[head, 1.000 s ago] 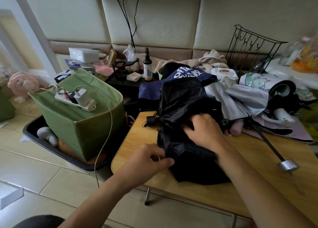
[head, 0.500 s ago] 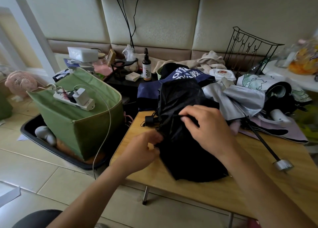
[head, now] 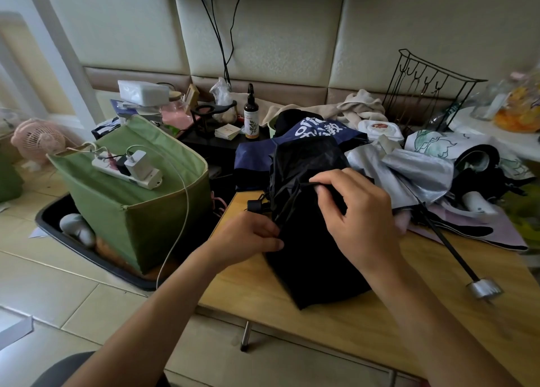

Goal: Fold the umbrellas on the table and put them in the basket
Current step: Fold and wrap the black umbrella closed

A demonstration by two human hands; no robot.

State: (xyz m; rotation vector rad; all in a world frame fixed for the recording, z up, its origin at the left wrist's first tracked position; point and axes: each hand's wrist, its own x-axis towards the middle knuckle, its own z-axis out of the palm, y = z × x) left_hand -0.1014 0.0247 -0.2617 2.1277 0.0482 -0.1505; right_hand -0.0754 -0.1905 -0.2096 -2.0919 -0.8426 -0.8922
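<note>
A black umbrella [head: 309, 264] lies crumpled on the wooden table [head: 365, 322], its small black handle [head: 254, 205] poking out to the left. My left hand [head: 248, 237] pinches its cloth at the left side. My right hand [head: 355, 214] pinches a fold of the black cloth higher up. Behind it lie a navy umbrella [head: 315, 129] with white print, a silver umbrella [head: 409, 173] with a long black shaft [head: 450, 240] ending in a metal cap [head: 483, 288], and a white printed one [head: 438, 144]. The green fabric basket [head: 140, 211] stands on the floor to the left.
A power strip with a charger [head: 131, 167] lies across the basket's top, its cable hanging down the side. The basket sits in a black tray [head: 87, 252]. A bottle [head: 251, 115], a wire rack [head: 423, 88], cloths and small items crowd the back. A pink fan [head: 38, 141] stands far left.
My left hand moved up to the umbrella's left side and took hold of the cloth. My right hand lifted and drew a fold of the black cloth upward.
</note>
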